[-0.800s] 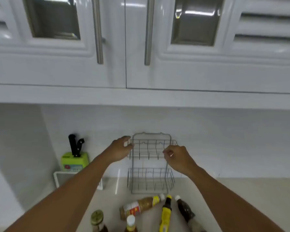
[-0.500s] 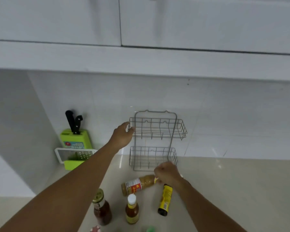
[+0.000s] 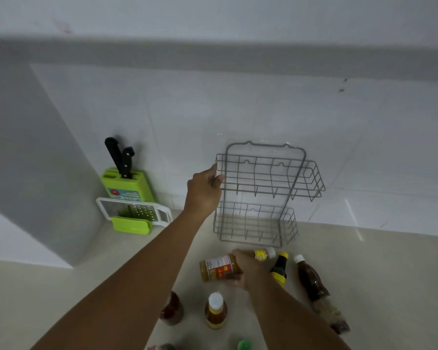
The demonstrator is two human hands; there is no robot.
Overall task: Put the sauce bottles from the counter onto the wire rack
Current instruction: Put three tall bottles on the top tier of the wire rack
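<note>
A grey two-tier wire rack stands on the counter against the tiled wall, both tiers empty. My left hand grips the left end of its upper tier. My right hand closes around a lying bottle of tan sauce with a red and white label. To its right lie a dark bottle with a yellow cap and a long brown bottle with a white cap. In front stand a yellow-labelled bottle with a white cap and a dark red jar, partly behind my left arm.
A green knife block with black-handled knives stands in the left corner, with a white grater on a green base before it. A green cap shows at the bottom edge. The beige counter spreads right.
The view tilted down from the cabinets to the counter. My right hand left the rack, dropped to the bottles and took hold of the tan sauce bottle. My left hand stayed on the rack.
</note>
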